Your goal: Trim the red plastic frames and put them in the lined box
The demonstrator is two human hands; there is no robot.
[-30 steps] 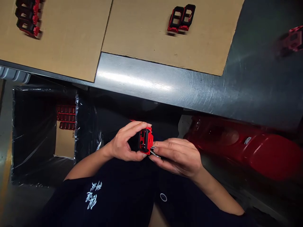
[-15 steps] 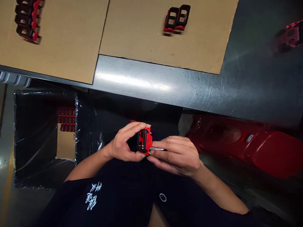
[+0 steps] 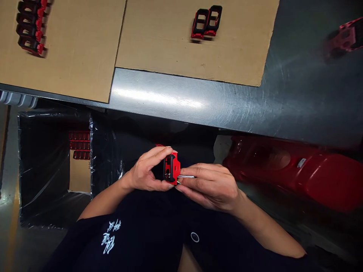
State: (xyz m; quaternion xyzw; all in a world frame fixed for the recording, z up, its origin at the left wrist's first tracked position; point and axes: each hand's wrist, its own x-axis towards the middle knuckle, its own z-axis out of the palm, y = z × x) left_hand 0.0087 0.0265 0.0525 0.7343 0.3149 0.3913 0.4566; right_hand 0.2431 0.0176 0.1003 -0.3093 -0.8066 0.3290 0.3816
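My left hand (image 3: 149, 170) is shut around a red-and-black moulded plastic part (image 3: 171, 168), which has rectangular openings in its face. My right hand (image 3: 210, 187) pinches a thin metal rod (image 3: 186, 176) between its fingers. The rod lies level, and its tip meets the lower right side of the part. The fingers of both hands sit close together around the part. The far end of the rod is hidden by my right hand.
Cardboard sheets (image 3: 195, 37) lie on a scratched steel table (image 3: 184, 96), bearing red-and-black parts (image 3: 206, 22). A black plastic-lined bin (image 3: 53, 170) holding rows of red parts (image 3: 79, 139) stands to the left. A large red plastic object (image 3: 292, 170) lies to the right.
The metal rod has swung from slanting down-right to nearly level. The part has turned slightly in my left hand. The table and its contents have drifted a little up and left in view.
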